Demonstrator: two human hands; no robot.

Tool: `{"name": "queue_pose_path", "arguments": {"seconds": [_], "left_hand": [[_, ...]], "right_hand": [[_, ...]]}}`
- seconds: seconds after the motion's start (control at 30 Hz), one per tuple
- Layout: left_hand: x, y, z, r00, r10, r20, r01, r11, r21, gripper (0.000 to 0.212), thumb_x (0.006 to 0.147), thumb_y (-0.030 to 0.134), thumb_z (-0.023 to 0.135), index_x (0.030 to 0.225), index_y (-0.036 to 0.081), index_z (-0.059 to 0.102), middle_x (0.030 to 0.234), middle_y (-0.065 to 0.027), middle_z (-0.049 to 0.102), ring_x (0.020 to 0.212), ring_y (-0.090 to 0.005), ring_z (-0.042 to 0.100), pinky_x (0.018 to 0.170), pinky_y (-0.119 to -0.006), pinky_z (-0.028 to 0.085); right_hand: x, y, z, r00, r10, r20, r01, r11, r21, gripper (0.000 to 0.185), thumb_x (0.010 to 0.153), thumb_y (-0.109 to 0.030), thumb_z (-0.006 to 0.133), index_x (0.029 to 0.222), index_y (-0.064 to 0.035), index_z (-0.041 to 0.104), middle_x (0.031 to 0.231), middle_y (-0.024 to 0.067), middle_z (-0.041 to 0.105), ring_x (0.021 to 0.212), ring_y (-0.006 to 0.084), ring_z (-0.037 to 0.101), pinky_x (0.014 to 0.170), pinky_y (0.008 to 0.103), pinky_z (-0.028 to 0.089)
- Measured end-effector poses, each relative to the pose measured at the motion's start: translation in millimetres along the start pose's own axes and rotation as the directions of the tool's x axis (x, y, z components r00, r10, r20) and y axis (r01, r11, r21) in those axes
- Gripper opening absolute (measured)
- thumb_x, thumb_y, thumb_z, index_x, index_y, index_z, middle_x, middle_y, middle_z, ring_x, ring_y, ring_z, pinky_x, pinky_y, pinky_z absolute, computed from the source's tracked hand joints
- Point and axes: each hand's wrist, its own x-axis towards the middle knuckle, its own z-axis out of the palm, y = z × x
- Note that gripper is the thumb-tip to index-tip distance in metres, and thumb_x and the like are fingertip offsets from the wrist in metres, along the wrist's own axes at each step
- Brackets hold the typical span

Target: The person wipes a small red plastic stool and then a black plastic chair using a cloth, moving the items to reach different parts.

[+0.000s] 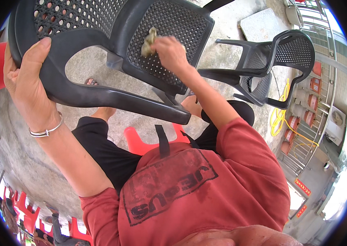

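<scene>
A black plastic armchair [124,106] with a woven-pattern seat [173,23] and perforated backrest [78,15] is tilted in front of me. My left hand [29,70] grips it where the armrest meets the back, thumb over the near face. On the wrist is a silver-coloured bangle. My right hand [170,53] is over the seat, its fingers closed on a crumpled, yellowish-grey cloth [149,43] that lies against the woven surface. The hand is slightly blurred, and part of the cloth is hidden under the fingers.
Another black plastic armchair [253,72] lies tipped over at the right. Beyond it are a coiled yellow hose [279,120], several plant pots [308,118] and a metal railing [334,61]. A red plastic stool [136,141] is beneath me. Red chairs [27,213] and people are at lower left.
</scene>
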Motion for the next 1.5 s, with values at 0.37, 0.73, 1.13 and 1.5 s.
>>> {"name": "queue_pose_path", "arguments": {"seconds": [0.37,0.73,1.13,1.5], "left_hand": [[3.6,5.4,10.3,0.997,-0.027,0.067,0.025,0.999,0.032,0.053,0.079,0.001,0.062,0.130,-0.010,0.053,0.121,-0.0160,0.063,0.106,-0.0228,0.064,0.096,-0.032,0.050],[-3.0,5.7,1.5,0.998,-0.065,0.019,0.063,0.995,0.075,0.054,0.080,0.002,0.063,0.132,-0.008,0.051,0.119,-0.0156,0.063,0.104,-0.0230,0.064,0.096,-0.032,0.049],[-6.2,11.8,10.4,0.998,-0.035,0.058,0.036,0.999,-0.014,0.047,0.080,0.000,0.070,0.125,-0.005,0.056,0.105,-0.0058,0.065,0.089,-0.0099,0.060,0.084,-0.022,0.047],[-6.2,5.5,6.6,1.000,-0.014,0.008,0.014,1.000,-0.003,0.052,0.079,-0.005,0.067,0.129,-0.007,0.055,0.111,-0.0078,0.064,0.094,-0.0109,0.060,0.089,-0.023,0.047]], "right_hand": [[88.2,33.4,-20.2,0.890,0.100,-0.445,-0.161,0.982,-0.101,0.021,0.081,-0.010,0.068,0.100,-0.0179,0.071,0.102,0.0028,0.068,0.098,0.0271,0.062,0.084,0.0388,0.052],[118.5,107.4,22.7,0.860,0.274,-0.431,-0.400,0.887,-0.233,0.021,0.084,-0.008,0.062,0.099,-0.0181,0.073,0.102,0.0014,0.064,0.100,0.0257,0.059,0.085,0.0385,0.049],[-13.7,152.4,-48.2,0.228,0.867,-0.443,-0.882,0.377,0.284,0.021,0.086,-0.015,0.058,0.102,-0.0084,0.071,0.098,0.0142,0.067,0.100,0.0340,0.062,0.088,0.0423,0.049],[107.2,99.0,-7.5,0.547,0.617,-0.566,-0.739,0.674,0.020,0.016,0.089,-0.018,0.058,0.091,-0.0092,0.072,0.101,0.0139,0.066,0.101,0.0326,0.060,0.087,0.0453,0.049]]}}
